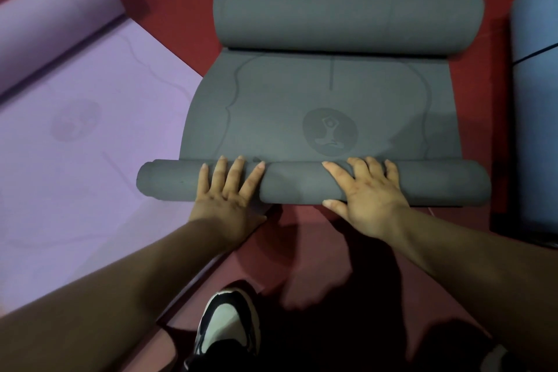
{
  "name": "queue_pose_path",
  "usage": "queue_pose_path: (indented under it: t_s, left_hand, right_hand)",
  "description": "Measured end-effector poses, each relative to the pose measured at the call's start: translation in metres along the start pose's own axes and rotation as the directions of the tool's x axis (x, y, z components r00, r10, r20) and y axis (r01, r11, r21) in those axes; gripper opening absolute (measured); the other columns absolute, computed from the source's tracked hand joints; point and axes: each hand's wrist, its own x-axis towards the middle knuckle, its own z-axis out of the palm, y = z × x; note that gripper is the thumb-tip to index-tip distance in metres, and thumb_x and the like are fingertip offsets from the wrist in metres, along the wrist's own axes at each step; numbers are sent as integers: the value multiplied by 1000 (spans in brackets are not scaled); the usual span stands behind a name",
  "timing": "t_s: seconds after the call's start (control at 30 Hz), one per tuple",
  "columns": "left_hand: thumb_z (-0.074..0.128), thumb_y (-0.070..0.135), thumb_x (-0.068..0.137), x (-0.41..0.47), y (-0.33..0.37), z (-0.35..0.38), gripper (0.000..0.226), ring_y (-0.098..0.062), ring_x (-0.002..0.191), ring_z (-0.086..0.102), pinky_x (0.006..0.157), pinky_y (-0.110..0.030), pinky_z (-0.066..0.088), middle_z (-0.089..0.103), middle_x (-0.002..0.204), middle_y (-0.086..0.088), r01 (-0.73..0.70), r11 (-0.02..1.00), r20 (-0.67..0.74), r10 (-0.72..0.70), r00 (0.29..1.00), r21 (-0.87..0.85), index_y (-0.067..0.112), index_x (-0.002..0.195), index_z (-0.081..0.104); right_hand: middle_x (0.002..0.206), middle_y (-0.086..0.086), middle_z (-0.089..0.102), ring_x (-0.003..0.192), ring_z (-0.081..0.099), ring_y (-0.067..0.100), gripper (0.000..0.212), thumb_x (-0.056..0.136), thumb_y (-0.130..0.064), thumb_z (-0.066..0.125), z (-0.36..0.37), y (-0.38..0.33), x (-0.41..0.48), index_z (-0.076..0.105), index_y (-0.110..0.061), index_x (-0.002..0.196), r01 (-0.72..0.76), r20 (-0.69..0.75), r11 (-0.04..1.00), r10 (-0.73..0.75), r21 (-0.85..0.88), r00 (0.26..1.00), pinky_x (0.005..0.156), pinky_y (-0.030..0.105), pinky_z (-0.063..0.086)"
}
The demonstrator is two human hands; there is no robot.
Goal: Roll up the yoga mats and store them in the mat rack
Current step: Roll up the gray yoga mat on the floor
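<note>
A grey yoga mat (320,106) lies on the red floor in front of me, with a round logo on its flat middle. Its near end is rolled into a tube (302,186) and its far end curls up in a second roll (347,21). My left hand (226,190) presses on the near roll left of centre, fingers spread and straight. My right hand (365,193) presses on the same roll right of centre, fingers draped over its top and thumb at its near side. No mat rack is in view.
A purple mat (90,145) lies partly unrolled at the left, its far end curled, and it touches the grey mat's left edge. A blue rolled mat (534,100) lies at the right edge. My shoe (226,326) stands on the red floor (317,244) below the hands.
</note>
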Motion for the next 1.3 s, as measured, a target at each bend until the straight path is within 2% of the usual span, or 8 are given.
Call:
queue_pose_path:
  t_s: [0.1, 0.23, 0.3, 0.43, 0.67, 1.13, 1.23, 1.3]
  left_hand:
    - [21, 86, 79, 4, -4, -5, 102, -38, 154, -1, 122, -58, -7, 3, 169, -9, -15, 1000, 26, 14, 1000, 18, 38, 155, -26]
    - [-1, 86, 59, 14, -10, -20, 109, -34, 152, 9, 122, -60, -1, 11, 166, -4, -28, 999, 68, 25, 997, 42, 41, 158, -15]
    - [3, 87, 60, 17, -13, -22, 109, -34, 151, 13, 120, -63, -1, 15, 164, -4, -40, 998, 66, 36, 997, 52, 41, 158, -12]
    - [27, 85, 78, 22, -20, -20, 96, -35, 145, 29, 117, -67, 8, 34, 157, -6, -81, 988, -60, 90, 994, 131, 40, 160, 3]
    - [41, 79, 83, 7, -34, -22, 86, -37, 101, 57, 91, -51, 44, 61, 124, -13, -244, 954, -303, 288, 909, 173, 28, 151, 41]
    - [38, 81, 78, -78, 10, -29, 85, -33, 79, 62, 68, -41, 50, 68, 98, -5, -336, 934, -92, 348, 933, 126, 24, 138, 59]
    - [37, 80, 80, -78, 11, -20, 85, -34, 82, 62, 69, -43, 51, 67, 102, -7, -320, 941, -36, 325, 945, 106, 24, 140, 57]
    - [37, 81, 80, -75, 8, -12, 85, -34, 87, 63, 72, -44, 52, 67, 105, -7, -304, 948, 3, 305, 952, 95, 25, 142, 55]
  right_hand:
    - [157, 6, 24, 144, 21, 31, 93, 81, -86, 40, -2, 0, 2, 2, -46, 156, 9, 9, 1000, -9, -24, 1000, 119, 60, 9]
    - [149, 3, 36, 138, 32, 29, 88, 82, -84, 42, -7, 3, 7, 11, -47, 156, 18, -13, 1000, -18, -12, 1000, 118, 58, 15]
    - [144, 2, 43, 133, 39, 28, 86, 82, -84, 41, -9, 6, 9, 17, -46, 155, 26, -32, 1000, -27, -14, 999, 117, 57, 20]
    - [134, -1, 51, 125, 47, 28, 85, 80, -86, 34, -14, 11, 8, 22, -45, 153, 37, -44, 999, -36, 6, 998, 113, 54, 27]
    - [133, -7, 52, 124, 48, 25, 88, 76, -89, 29, -25, 2, -22, 20, -47, 153, 30, 30, 996, -33, 83, 999, 108, 48, 32]
    - [138, -9, 46, 128, 48, 20, 91, 72, -90, 41, -27, 22, -85, 10, -54, 150, 172, 383, 956, -254, 237, 888, 107, 41, 37]
    - [138, -6, 46, 128, 47, 22, 95, 70, -91, 35, -17, 16, -89, 7, -52, 152, 174, 361, 970, -225, 167, 905, 107, 42, 37]
    - [140, -2, 46, 128, 47, 26, 97, 71, -91, 35, -4, 7, -97, 13, -48, 155, 152, 229, 982, -175, 113, 958, 107, 46, 36]
